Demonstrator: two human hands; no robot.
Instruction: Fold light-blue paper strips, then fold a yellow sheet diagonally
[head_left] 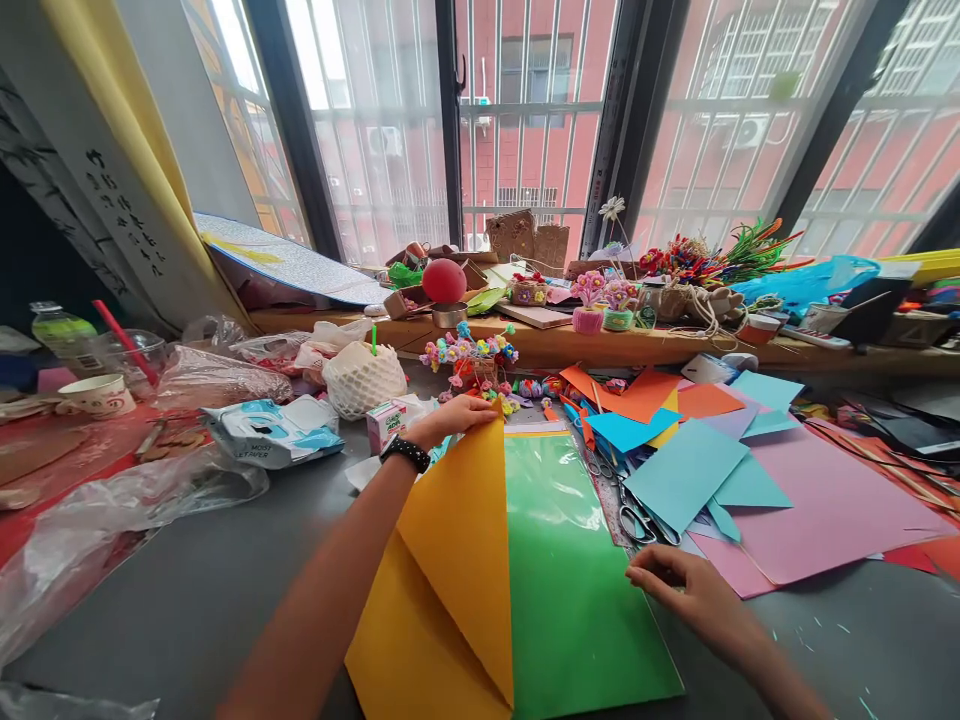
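Observation:
My left hand (466, 412) is closed on the top corner of a folded orange-yellow paper sheet (465, 530), thumb and fingers pinched together. The sheet stands partly raised along its right edge, with a diagonal fold lower down. Beside it lies a green paper pack (577, 580) whose glossy top reflects light like clear plastic film. My right hand (679, 585) is at the pack's right edge, its thumb and forefinger pinched together; whether they grip the film is too small to tell. Scissors (636, 520) lie just beyond that hand, partly under a light blue paper sheet (688, 472).
Pink paper (832, 500) and orange paper pieces (645, 395) spread at the right. A wet-wipe pack (270, 430), a foam-netted fruit (365, 380), a paper cup (97, 396) and plastic bags stand left. Crafted flowers (472, 360) sit below the cluttered wooden sill (540, 345).

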